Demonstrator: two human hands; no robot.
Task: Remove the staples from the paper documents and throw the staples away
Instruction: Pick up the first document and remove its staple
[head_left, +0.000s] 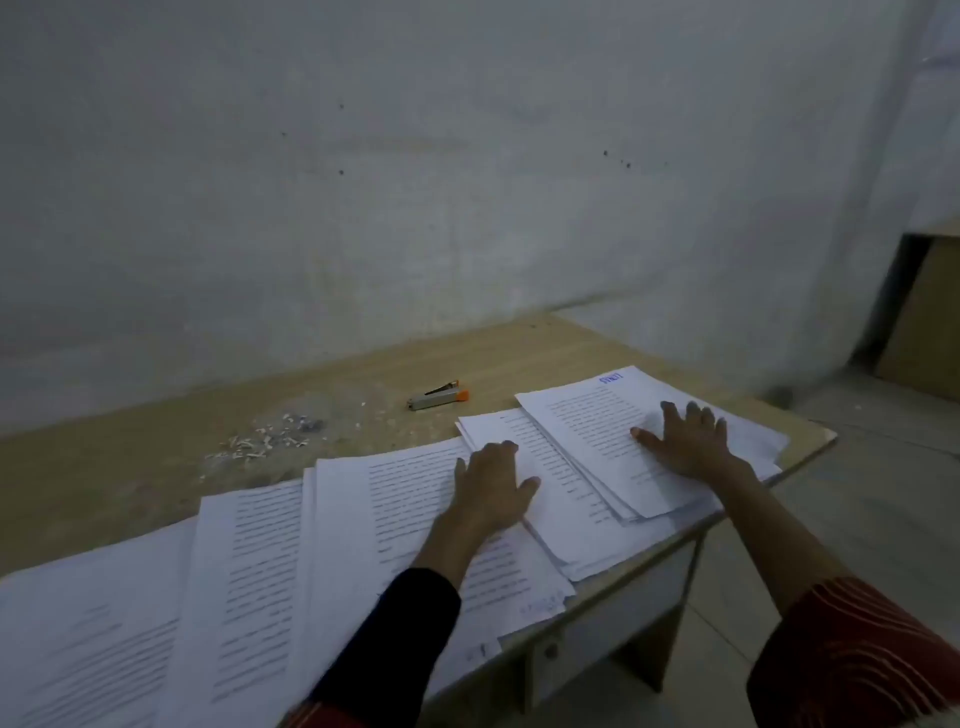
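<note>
A small grey stapler (439, 396) with an orange end lies alone on bare wood toward the far edge of the surface (519, 353), well apart from both hands. To its left, also near the far edge, sits a loose scatter of staples (270, 439) mixed with pale paper scraps. Nothing lies between the hands and either of these.

The paper documents (260, 545) run in overlapping sheets along the whole near edge, ending in a thicker stack (587, 415) at the right corner, its top sheet marked with blue print. That stack hangs slightly over the right edge.

The left grip (491, 480) lies flat with straight fingers and thumb out, pressing on sheets just left of the stack. The right grip (685, 441) is spread wide, palm down on the stack's top sheet. Neither pinches anything.

The surface is light wood-grain, pushed against a stained whitish wall (415, 156). A pale tiled floor (857, 493) shows to the right, with a brown board (924, 322) leaning there. The light is dim.
</note>
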